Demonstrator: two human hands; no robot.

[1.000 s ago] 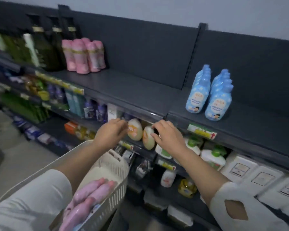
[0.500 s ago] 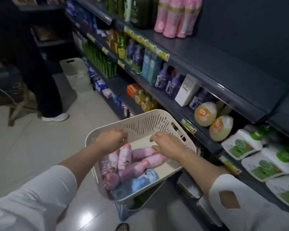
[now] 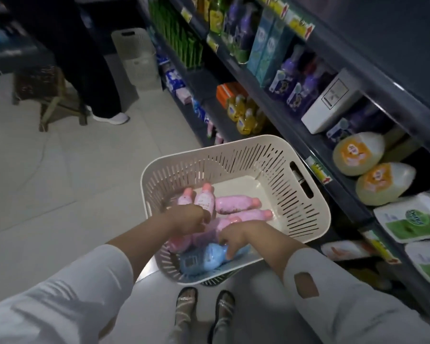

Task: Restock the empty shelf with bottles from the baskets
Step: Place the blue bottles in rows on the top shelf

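basket [image 3: 278, 167] is sitting at lower centre of the frame, holding pink bottles [image 3: 236, 204] and a blue bottle [image 3: 201, 259]. left hand [image 3: 186, 219] is closing on a pink one; right hand [image 3: 236, 234] is fingering the blue, grip unclear. they look light, stiff, slick plastic; best taken round the body.

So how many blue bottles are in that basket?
1 blue bottle, lying at the near end of the basket under the right hand. More may be hidden beneath the hands and pink bottles.

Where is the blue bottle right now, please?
The blue bottle lies in the basket's near corner, below the pink bottles, with the right hand on it.
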